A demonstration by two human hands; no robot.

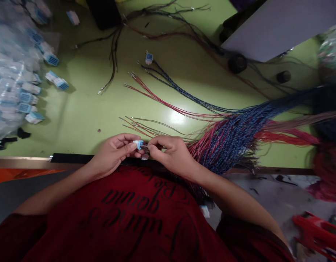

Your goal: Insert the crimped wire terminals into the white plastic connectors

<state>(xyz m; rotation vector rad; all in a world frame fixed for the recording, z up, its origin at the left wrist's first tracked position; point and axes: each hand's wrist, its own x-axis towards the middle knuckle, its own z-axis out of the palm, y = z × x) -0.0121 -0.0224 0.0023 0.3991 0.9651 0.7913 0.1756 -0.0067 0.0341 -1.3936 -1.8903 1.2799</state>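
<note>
Between thumb and fingers, my left hand [113,153] grips a small white and blue connector housing [140,144] by its white end, with the blue face turned to the right. My right hand [170,153] pinches a wire with a metal terminal [145,146] right at that blue face. How deep the terminal sits in the housing I cannot tell. Just below the fingers shows a second small pale connector [144,157]. Thin brown wires [146,128] with bare terminals lie on the table just beyond both hands, next to longer red wires [162,102].
A thick bundle of blue, red and brown wires [230,138] spreads over the right side and hangs off the table edge. Plastic bags of connectors [9,80] fill the left. One loose connector [149,58] lies farther back. A dark wire harness [168,34] crosses behind, near a grey box [280,29].
</note>
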